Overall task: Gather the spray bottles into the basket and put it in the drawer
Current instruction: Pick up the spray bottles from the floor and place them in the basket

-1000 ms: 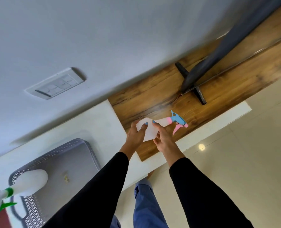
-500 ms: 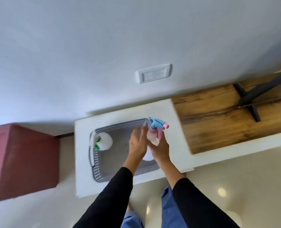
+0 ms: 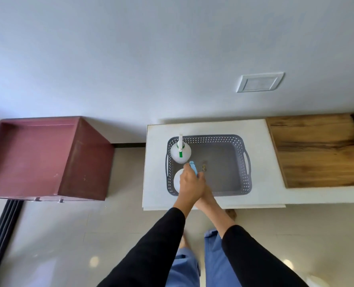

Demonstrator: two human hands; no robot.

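A grey perforated basket (image 3: 247,162) sits on the white counter (image 3: 155,162). A white spray bottle with a green trigger (image 3: 180,152) stands upright in the basket's far left corner. A second white bottle with a blue and pink trigger head (image 3: 177,180) stands in the near left corner. My left hand (image 3: 189,183) wraps over its top, and only the blue tip shows above my fingers. My right hand (image 3: 205,190) lies against the left one, mostly hidden behind it, its fingers at the bottle's head.
A maroon cabinet (image 3: 47,158) stands left of the counter, with a gap of floor between. A wooden top (image 3: 321,154) adjoins the counter on the right. A white switch plate (image 3: 259,82) is on the wall. Small bits of debris (image 3: 204,165) lie on the basket floor.
Both hands carried the blue and pink bottle from the wooden top leftward into the basket's near left corner. The camera view swung left, bringing the maroon cabinet into sight.
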